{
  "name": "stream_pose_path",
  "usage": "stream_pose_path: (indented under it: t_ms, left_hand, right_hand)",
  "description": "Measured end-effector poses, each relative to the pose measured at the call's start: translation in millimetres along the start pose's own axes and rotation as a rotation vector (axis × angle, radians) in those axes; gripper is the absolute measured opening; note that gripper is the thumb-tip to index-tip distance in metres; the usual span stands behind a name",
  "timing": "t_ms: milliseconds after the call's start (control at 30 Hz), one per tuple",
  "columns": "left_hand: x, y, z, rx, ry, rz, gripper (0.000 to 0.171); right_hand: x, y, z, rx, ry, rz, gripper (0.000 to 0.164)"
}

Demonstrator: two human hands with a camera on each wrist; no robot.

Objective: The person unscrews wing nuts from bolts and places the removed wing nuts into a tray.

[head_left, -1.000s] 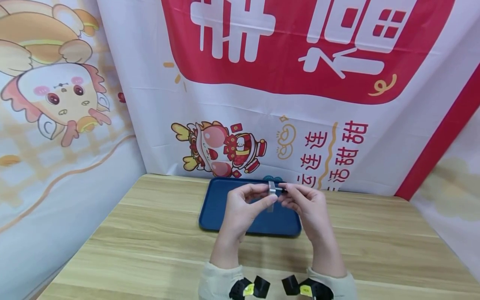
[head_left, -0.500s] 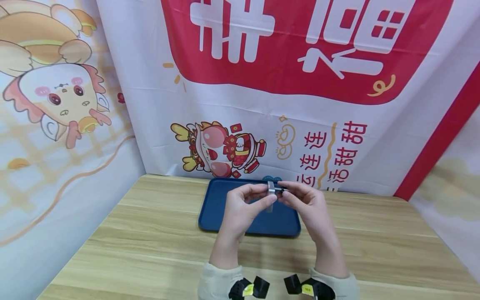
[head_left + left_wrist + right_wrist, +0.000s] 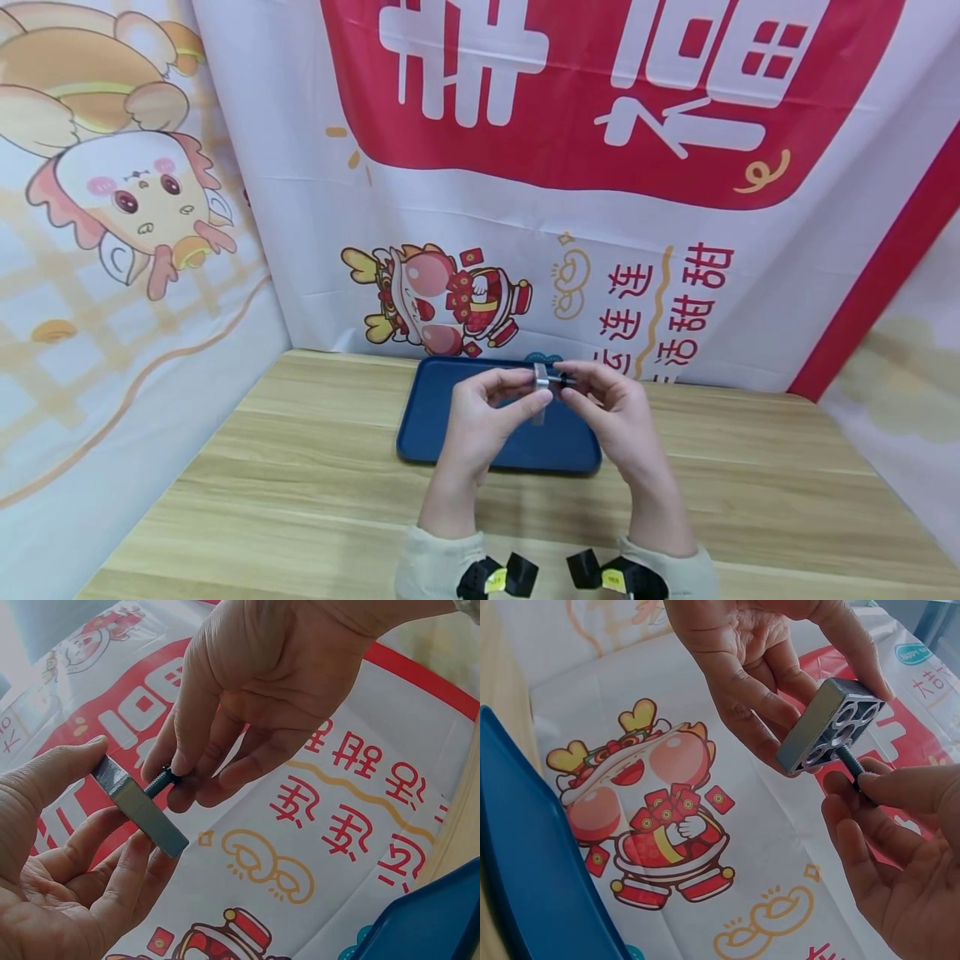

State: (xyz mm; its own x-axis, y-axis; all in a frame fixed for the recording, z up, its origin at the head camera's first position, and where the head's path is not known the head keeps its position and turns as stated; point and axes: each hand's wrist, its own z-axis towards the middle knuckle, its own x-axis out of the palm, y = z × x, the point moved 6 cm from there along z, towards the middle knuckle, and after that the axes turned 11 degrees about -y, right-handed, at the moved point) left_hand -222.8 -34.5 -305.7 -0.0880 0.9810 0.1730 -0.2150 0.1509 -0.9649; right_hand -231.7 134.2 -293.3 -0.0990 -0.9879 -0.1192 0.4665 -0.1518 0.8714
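My left hand grips a flat grey metal block between thumb and fingertips, above the tray. Several round holes show on the block's face in the right wrist view. A threaded bolt sticks out of that face, its tip hidden at one of the holes. My right hand pinches the bolt's dark outer end with thumb and fingers. Seen from the left wrist, the bolt's thread shows between the block and the right fingertips.
A blue tray lies under the hands on the wooden table. Behind the table hangs a white and red printed cloth. Another printed cloth covers the left side.
My right thumb and fingers have shifted on the bolt's end and spread slightly, showing more of the bolt. The left hand holds the block in the same place. The left cloth sways.
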Motion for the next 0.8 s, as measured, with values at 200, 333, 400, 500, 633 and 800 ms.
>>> stream_pose_path:
  t_ms: [200, 333, 400, 500, 633, 800]
  left_hand:
    - [0.2, -0.2, 0.2, 0.008, 0.004, -0.001, 0.032]
    - [0.2, 0.0, 0.5, 0.010, 0.007, -0.002, 0.032]
    - [-0.2, 0.0, 0.7, 0.008, 0.005, -0.001, 0.032]
    - [-0.6, 0.4, 1.3, 0.006, 0.003, 0.000, 0.033]
    - [-0.8, 0.2, 1.9, 0.005, 0.002, -0.001, 0.033]
    - [-1.0, 0.7, 2.0, 0.007, 0.002, 0.002, 0.033]
  right_hand:
    - [0.7, 4.4, 0.1, -0.088, -0.038, -0.102, 0.027]
    - [1.1, 4.6, 0.4, -0.118, -0.052, -0.135, 0.026]
    - [1.2, 4.4, 0.7, -0.122, -0.052, -0.143, 0.026]
    - [0.8, 3.5, 0.9, -0.103, -0.039, -0.129, 0.028]
    - [-0.9, 1.7, 1.3, -0.030, -0.020, -0.067, 0.035]
    - [-0.8, -1.1, 1.9, 0.113, -0.047, -0.026, 0.037]
